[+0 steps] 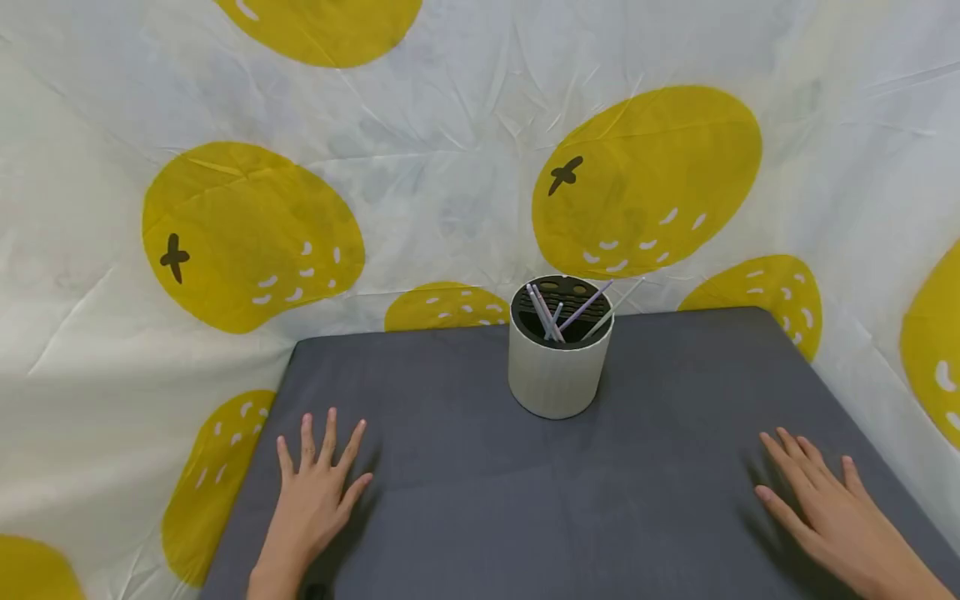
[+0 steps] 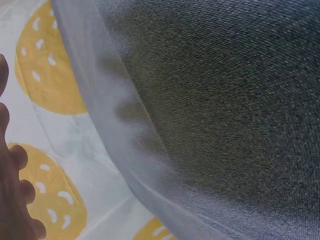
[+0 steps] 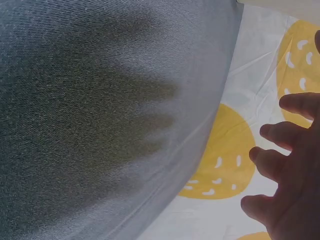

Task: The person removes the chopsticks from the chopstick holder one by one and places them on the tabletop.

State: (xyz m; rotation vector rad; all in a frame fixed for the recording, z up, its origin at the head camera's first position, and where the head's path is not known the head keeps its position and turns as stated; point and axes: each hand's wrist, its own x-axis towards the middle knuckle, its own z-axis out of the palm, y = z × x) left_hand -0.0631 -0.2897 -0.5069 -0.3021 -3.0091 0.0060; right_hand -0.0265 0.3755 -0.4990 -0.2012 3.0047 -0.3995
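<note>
A white round pen holder [image 1: 558,362] with a black slotted top stands at the back middle of the grey cloth-covered table [image 1: 480,467]. Several thin pens [image 1: 558,315] lean inside it. My left hand [image 1: 318,475] lies flat on the cloth at the front left, fingers spread and straight, holding nothing. My right hand [image 1: 813,492] hovers or rests flat at the front right, fingers straight, also holding nothing. In the left wrist view my left hand's fingers [image 2: 15,190] show at the left edge. The right wrist view shows the right hand's fingers [image 3: 285,165] extended at its right edge.
White sheeting printed with large yellow fruit shapes [image 1: 645,179] hangs behind and around the table. The table's left edge [image 2: 115,130] and right edge [image 3: 210,125] run close to each hand.
</note>
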